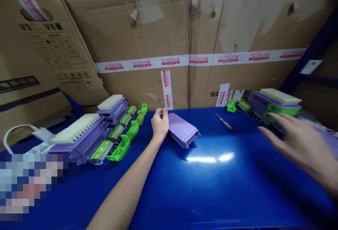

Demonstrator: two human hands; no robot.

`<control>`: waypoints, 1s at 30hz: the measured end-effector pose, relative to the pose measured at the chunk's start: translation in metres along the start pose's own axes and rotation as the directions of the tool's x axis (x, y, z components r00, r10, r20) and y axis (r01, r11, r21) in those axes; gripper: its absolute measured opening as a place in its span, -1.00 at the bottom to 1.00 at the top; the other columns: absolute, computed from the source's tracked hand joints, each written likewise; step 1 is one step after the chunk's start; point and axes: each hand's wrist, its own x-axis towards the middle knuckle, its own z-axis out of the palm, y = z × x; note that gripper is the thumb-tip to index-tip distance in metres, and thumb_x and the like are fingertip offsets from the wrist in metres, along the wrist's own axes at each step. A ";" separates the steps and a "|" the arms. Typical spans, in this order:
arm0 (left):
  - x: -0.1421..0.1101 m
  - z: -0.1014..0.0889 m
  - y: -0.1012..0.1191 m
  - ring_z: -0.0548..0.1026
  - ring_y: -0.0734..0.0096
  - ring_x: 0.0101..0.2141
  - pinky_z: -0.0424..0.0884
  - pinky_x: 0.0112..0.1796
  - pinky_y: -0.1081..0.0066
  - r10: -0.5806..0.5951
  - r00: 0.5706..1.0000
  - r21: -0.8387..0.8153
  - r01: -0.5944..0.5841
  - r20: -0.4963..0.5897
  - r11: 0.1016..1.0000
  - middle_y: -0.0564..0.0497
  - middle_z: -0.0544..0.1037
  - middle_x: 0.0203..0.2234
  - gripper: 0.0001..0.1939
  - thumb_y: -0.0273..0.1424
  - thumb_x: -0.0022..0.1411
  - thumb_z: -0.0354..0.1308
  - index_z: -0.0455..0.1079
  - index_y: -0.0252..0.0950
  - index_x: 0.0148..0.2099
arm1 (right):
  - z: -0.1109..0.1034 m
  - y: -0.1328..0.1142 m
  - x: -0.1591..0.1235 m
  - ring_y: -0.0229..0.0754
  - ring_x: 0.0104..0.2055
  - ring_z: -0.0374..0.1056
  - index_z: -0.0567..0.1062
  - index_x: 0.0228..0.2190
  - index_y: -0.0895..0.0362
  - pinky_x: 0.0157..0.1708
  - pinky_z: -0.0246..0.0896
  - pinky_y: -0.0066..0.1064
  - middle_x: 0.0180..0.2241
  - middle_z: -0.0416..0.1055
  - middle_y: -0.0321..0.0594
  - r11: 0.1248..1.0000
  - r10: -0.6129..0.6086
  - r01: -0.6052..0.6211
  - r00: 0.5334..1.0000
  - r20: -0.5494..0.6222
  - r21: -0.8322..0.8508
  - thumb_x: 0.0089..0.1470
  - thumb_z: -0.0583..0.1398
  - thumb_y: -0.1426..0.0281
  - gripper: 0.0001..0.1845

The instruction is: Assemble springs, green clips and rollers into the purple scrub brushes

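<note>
My left hand (160,123) has its fingers closed on the far left end of a flat purple plastic casing (183,128). The casing's open end, with small prongs, points right and toward me, over the blue table. My right hand (298,142) is slightly blurred, fingers apart, with nothing in it. It is in front of a purple casing with a cream bristle-like block (280,96) on top and a bright green end cap (283,110). Whether the fingertips touch that cap I cannot tell. Between the hands lies a small screwdriver (223,120) with a clear handle.
On the left of the blue table (169,195) stand purple casings (81,145) with cream blocks, clear-and-green box parts (100,151), and green caps (123,149). Another green cap (231,106) sits at back right. Cardboard (148,40) walls the back; a white cable (16,128) loops at far left.
</note>
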 end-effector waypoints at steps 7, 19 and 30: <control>-0.012 0.005 -0.001 0.48 0.27 -0.21 0.34 -0.17 0.34 0.155 0.987 0.243 -0.162 0.048 0.956 -0.08 0.51 -0.26 -0.71 -0.19 0.31 -0.11 0.33 -0.24 -0.18 | 0.014 -0.153 0.025 0.16 0.23 0.07 0.13 0.22 0.23 0.13 0.10 -0.02 0.22 0.09 0.16 0.851 -0.427 0.312 0.880 0.209 0.423 0.07 0.10 0.00 -0.18; -0.016 0.012 -0.007 0.43 0.26 -0.07 0.34 -0.04 0.27 0.281 0.921 0.228 -0.345 0.272 0.911 -0.12 0.41 -0.04 -0.64 -0.26 0.33 -0.11 0.21 -0.23 0.11 | 0.076 -0.173 0.073 0.07 0.25 0.06 0.22 0.16 0.23 0.17 0.04 -0.10 0.23 0.06 0.12 0.794 -0.178 -0.004 0.954 0.239 0.607 0.13 0.03 0.04 -0.30; -0.023 0.017 -0.007 0.31 0.09 0.09 0.30 0.03 0.14 0.445 0.744 0.253 -0.616 0.498 0.747 -0.19 0.30 0.10 -0.48 -0.31 0.22 0.07 0.16 -0.25 0.21 | 0.096 -0.156 0.067 -0.09 0.22 0.15 0.04 0.24 0.20 0.21 -0.01 -0.21 0.16 0.24 -0.02 0.424 -0.002 -0.357 0.919 0.395 0.832 0.19 -0.08 0.05 -0.28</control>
